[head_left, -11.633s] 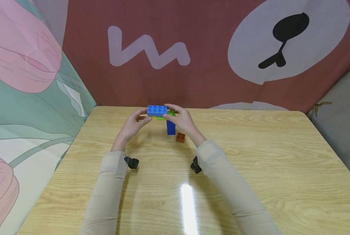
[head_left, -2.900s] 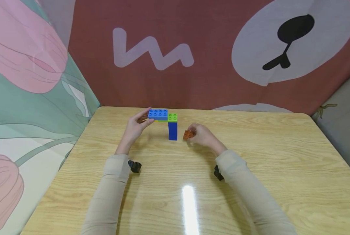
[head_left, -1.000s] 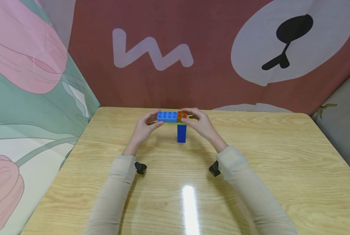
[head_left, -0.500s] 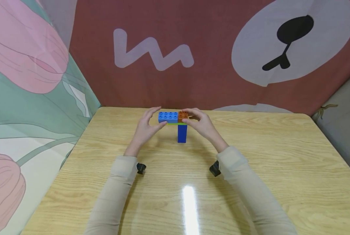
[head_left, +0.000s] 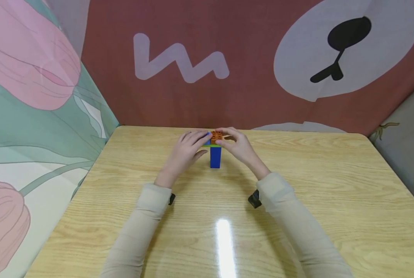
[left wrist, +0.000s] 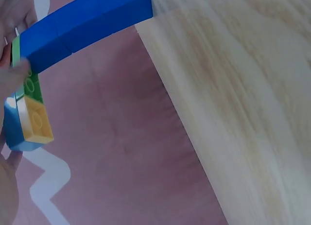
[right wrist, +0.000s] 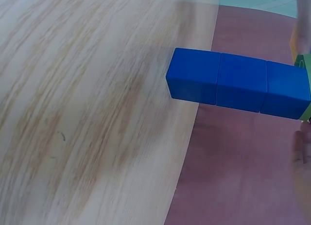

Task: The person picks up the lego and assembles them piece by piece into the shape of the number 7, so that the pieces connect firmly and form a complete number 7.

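Blue bricks stacked three high form an upright column (right wrist: 240, 81) on the table. A green brick (head_left: 212, 146) lies across its top and reaches out to the left. On that, an orange-brown brick (head_left: 217, 135) sits over the column, beside a lighter blue brick (left wrist: 13, 125). A yellow brick (left wrist: 39, 120) hangs under the overhanging end. My left hand (head_left: 182, 153) lies over the lighter blue brick with extended fingers, hiding most of it; its fingertips reach the orange-brown brick's edge. With thumb and fingers, my right hand (head_left: 241, 147) pinches the orange-brown brick from the right.
The wooden table (head_left: 325, 193) spreads out around the build, which stands near the back edge. Behind that edge hangs a red-brown patterned cloth (head_left: 227, 104). Black wrist cameras (head_left: 254, 199) sit under both cuffs.
The orange-brown brick went from the table onto the build's top, carried by my right hand. Since half a second ago, my left hand has moved from the blue brick's side to over its top.
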The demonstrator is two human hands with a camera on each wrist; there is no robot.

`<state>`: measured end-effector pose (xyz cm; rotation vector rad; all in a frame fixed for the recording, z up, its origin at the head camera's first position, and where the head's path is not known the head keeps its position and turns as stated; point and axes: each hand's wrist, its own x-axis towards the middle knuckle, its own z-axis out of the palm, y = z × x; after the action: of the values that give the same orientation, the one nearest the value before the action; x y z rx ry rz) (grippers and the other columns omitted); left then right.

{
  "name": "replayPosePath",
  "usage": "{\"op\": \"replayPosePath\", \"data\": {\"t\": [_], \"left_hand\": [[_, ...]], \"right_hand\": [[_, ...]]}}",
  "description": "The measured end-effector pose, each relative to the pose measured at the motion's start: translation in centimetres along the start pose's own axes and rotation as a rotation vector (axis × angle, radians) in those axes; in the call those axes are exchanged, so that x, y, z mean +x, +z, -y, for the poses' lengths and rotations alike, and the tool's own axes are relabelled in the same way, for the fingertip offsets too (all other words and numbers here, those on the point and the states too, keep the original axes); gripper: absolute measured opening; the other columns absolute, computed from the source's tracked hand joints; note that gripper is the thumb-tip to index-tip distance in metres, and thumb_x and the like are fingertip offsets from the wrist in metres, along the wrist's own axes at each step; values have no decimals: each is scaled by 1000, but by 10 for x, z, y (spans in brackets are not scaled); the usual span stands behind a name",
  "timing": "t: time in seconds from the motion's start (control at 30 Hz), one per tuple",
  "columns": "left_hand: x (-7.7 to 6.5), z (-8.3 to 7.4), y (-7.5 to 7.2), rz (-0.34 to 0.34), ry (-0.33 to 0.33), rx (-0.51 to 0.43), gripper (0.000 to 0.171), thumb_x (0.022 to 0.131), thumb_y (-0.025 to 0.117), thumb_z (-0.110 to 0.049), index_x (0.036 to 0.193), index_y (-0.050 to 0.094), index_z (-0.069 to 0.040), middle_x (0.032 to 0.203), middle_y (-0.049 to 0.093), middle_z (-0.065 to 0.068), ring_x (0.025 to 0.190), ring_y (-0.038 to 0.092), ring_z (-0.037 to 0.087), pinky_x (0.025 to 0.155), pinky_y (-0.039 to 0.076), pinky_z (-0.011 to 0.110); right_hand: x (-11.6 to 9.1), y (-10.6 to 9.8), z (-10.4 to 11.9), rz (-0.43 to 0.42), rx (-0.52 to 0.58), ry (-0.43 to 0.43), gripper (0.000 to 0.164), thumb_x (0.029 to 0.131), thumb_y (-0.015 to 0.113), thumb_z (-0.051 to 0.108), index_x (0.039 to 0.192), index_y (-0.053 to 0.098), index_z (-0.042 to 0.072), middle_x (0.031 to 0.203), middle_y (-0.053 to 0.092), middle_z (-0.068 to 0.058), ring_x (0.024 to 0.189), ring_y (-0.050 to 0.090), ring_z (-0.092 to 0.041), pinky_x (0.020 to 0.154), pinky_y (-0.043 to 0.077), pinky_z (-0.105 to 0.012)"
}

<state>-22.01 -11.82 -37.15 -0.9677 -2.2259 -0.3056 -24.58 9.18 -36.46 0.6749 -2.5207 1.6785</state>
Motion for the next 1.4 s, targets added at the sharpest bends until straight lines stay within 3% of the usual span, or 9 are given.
{"op": "replayPosePath", "data": {"t": [0.2, 0.3, 0.53, 0.67, 0.97, 1.4], "left_hand": [[0, -3, 1, 16, 2, 77, 49, 83, 71, -2, 130, 59, -12, 127, 63, 7, 119, 58, 24, 102, 47, 42], [1, -3, 2, 7, 1, 80, 48, 83, 71, -1, 129, 60, -13, 127, 64, 7, 117, 59, 25, 102, 47, 41], [1, -3, 2, -2, 0, 82, 47, 83, 71, -1, 127, 61, -13, 126, 64, 7, 117, 60, 25, 102, 47, 41], [0, -3, 2, 4, 1, 85, 50, 82, 73, -2, 129, 60, -13, 126, 64, 7, 117, 59, 24, 103, 47, 40], [-1, -2, 3, 0, 6, 102, 49, 82, 72, -2, 128, 60, -13, 126, 64, 7, 117, 59, 24, 103, 46, 40], [-3, -2, 4, -32, 33, 104, 51, 79, 76, -4, 127, 61, -12, 124, 65, 8, 114, 61, 25, 101, 48, 40]], "right_hand": [[-3, 5, -2, -59, -44, -78, 43, 90, 66, 11, 131, 57, 2, 121, 61, -19, 112, 58, -31, 98, 49, -44], [-5, 7, -5, -107, -117, -171, 45, 88, 67, 10, 131, 56, 1, 122, 62, -19, 110, 60, -31, 94, 52, -45], [-10, 9, -15, -197, -540, -531, 51, 81, 75, 11, 127, 58, -3, 129, 59, -18, 120, 57, -32, 100, 49, -43], [-12, 8, -19, -193, -714, -640, 55, 79, 77, 14, 128, 58, -3, 131, 59, -17, 119, 59, -31, 99, 50, -39], [-11, 6, -19, -186, -751, -711, 57, 77, 78, 13, 128, 58, -3, 130, 60, -18, 118, 60, -31, 98, 51, -39], [-11, 6, -20, -176, -762, -727, 55, 79, 77, 11, 129, 57, -3, 130, 60, -18, 117, 61, -30, 97, 52, -37]]}}
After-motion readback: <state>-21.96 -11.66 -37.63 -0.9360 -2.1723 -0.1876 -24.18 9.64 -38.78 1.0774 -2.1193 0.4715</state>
